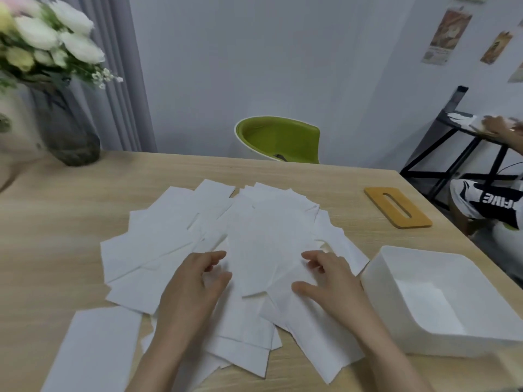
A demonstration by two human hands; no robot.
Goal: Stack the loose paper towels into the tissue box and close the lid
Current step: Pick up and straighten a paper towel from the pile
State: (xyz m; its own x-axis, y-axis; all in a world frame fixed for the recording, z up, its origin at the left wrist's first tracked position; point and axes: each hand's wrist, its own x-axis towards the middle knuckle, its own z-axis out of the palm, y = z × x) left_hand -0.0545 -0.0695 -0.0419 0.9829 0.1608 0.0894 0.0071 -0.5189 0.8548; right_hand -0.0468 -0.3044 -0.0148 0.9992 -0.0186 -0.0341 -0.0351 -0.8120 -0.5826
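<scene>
On the table, nearest: left hand (pixel 195 281) and right hand (pixel 329 278), fingers loosely curled, resting on paper towels (pixel 254 239)
Right: open white tissue box (pixel 376 281)
Farther: wooden lid (pixel 396 206), well apart

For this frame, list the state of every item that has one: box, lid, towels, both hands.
White plastic tissue box: open, lid off, upright on the wooden table, seemingly empty.
Flat wooden lid with oval slot: lying on the table, apart from the box.
Loose white paper towels: spread in an overlapping pile, none boxed.
Left hand: fingers curled, resting on the towels.
Right hand: fingers curled, resting on the towels.
</scene>
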